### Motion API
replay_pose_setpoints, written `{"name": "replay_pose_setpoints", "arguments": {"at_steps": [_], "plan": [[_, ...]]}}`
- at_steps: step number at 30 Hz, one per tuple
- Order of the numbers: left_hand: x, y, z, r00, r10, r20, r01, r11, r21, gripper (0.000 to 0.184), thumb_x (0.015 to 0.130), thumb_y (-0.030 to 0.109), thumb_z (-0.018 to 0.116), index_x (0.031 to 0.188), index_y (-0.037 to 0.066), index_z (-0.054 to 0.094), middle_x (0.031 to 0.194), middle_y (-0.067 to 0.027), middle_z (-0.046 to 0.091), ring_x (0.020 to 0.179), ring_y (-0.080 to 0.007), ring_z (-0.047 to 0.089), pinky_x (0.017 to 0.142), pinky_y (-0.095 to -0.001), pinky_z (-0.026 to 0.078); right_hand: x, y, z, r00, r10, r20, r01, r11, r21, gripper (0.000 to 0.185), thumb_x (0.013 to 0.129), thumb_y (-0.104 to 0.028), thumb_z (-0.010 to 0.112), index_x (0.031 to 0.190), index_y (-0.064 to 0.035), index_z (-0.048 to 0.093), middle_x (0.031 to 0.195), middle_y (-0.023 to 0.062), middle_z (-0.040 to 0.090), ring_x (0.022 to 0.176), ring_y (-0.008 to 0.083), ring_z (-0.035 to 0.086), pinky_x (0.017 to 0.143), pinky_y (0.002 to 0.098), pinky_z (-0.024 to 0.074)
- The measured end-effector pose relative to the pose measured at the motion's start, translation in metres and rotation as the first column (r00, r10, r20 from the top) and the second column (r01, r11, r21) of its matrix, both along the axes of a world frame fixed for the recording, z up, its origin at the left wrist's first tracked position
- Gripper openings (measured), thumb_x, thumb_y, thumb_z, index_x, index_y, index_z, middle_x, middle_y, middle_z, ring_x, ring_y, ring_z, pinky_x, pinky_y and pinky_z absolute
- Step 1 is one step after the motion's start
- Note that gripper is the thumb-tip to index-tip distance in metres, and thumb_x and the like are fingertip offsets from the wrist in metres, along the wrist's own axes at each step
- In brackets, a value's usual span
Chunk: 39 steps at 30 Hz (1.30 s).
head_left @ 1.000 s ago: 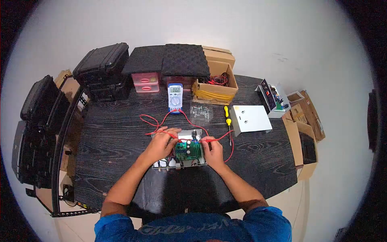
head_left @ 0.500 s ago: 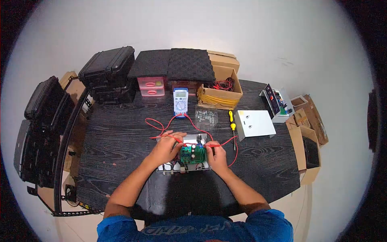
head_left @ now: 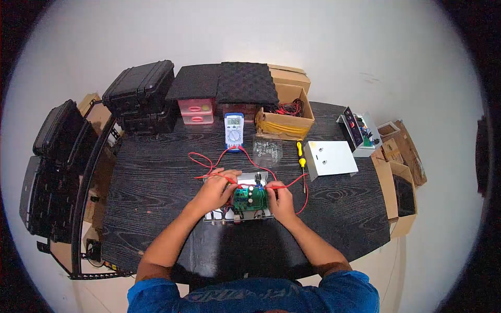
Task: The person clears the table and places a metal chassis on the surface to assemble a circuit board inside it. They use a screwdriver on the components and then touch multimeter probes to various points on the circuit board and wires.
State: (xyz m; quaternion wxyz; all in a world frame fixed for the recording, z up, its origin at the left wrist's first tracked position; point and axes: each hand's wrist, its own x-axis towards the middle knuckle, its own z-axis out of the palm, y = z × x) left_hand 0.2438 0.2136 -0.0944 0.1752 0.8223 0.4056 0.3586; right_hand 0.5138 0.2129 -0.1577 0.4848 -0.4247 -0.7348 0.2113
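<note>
An opened metal housing (head_left: 253, 178) with a green circuit board (head_left: 242, 202) in it lies on the black table. My left hand (head_left: 214, 191) is closed on a red probe (head_left: 230, 180) at the board's upper left. At the upper right of the board, my right hand (head_left: 282, 202) pinches another red probe (head_left: 277, 187). Both tips are too small to make out against the board. Red leads run to a blue and white multimeter (head_left: 234, 134), whose display shows digits. To its right are a bag of small parts (head_left: 266, 151) and a yellow screwdriver (head_left: 301, 162).
A white cover (head_left: 333, 158) lies to the right, before another opened device (head_left: 364, 136). Along the back stand black cases (head_left: 138, 88), pink drawers (head_left: 197, 111) and a cardboard box of cables (head_left: 284, 127). More cartons (head_left: 402, 195) are beyond the right edge.
The camera view has shifted, so the scene sits lower and further right. The multimeter's reading has changed. Both hands keep their probes at nearly the same places on the board.
</note>
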Motion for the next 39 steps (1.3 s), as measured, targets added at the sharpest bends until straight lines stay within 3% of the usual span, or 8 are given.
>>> {"name": "replay_pose_setpoints", "arguments": {"at_steps": [3,13,22,25,28,39], "plan": [[0.0,0.0,-0.001,1.0,0.001,0.004,-0.001,1.0,0.014,0.012,0.098,0.012,0.066,0.107,0.005,0.061,0.135,-0.0161,0.068,0.125,-0.0361,0.065,0.114,-0.0537,0.04,0.0,-0.003,0.006,1.0,0.001,-0.013,-0.002,0.997,-0.072,0.013,0.104,-0.013,0.06,0.109,-0.0017,0.065,0.105,0.0164,0.069,0.095,0.0325,0.069,0.084,0.0398,0.0546],[-0.001,0.0,-0.003,1.0,-0.003,0.009,0.003,1.0,-0.012,0.012,0.098,0.013,0.065,0.108,0.008,0.062,0.136,-0.0152,0.068,0.13,-0.0343,0.062,0.117,-0.0552,0.035,-0.001,-0.003,0.006,0.999,0.009,-0.033,-0.013,0.993,-0.115,0.013,0.104,-0.012,0.06,0.11,-0.0015,0.063,0.105,0.0169,0.068,0.094,0.034,0.069,0.083,0.04,0.0545],[-0.002,0.002,-0.01,1.0,-0.001,0.027,0.001,1.0,-0.015,0.016,0.095,0.006,0.067,0.11,0.008,0.062,0.134,-0.0146,0.069,0.131,-0.0331,0.062,0.117,-0.0534,0.035,-0.001,-0.002,0.004,1.0,-0.001,-0.012,0.0,0.993,-0.117,0.013,0.103,-0.012,0.062,0.111,-0.0022,0.064,0.104,0.0173,0.069,0.095,0.0339,0.07,0.083,0.0396,0.0551],[-0.002,0.002,-0.008,0.999,-0.001,0.044,0.002,1.0,-0.009,0.013,0.096,0.004,0.065,0.108,0.005,0.061,0.132,-0.0177,0.069,0.129,-0.0352,0.062,0.115,-0.0511,0.039,-0.001,-0.003,0.005,1.0,-0.001,-0.021,-0.001,0.994,-0.113,0.013,0.104,-0.012,0.062,0.112,-0.0021,0.064,0.105,0.0172,0.069,0.095,0.0333,0.071,0.083,0.0395,0.0555],[-0.005,0.005,-0.008,0.985,-0.029,0.171,0.043,0.996,-0.081,0.011,0.096,0.003,0.063,0.107,0.002,0.059,0.131,-0.0214,0.068,0.127,-0.0378,0.063,0.111,-0.0483,0.043,-0.001,-0.003,0.004,0.999,0.003,-0.035,-0.007,0.995,-0.1,0.014,0.104,-0.014,0.062,0.112,-0.0021,0.064,0.105,0.017,0.069,0.095,0.0329,0.071,0.084,0.0395,0.0557],[-0.002,0.002,0.003,0.998,-0.036,0.052,0.035,0.999,0.021,0.008,0.098,0.005,0.061,0.103,0.001,0.057,0.129,-0.0229,0.069,0.118,-0.0415,0.065,0.104,-0.049,0.046,-0.001,-0.002,0.004,1.0,0.027,-0.011,-0.027,0.997,-0.068,0.022,0.107,-0.023,0.061,0.112,-0.0024,0.064,0.104,0.0167,0.07,0.095,0.0339,0.071,0.084,0.0399,0.0556]]}}
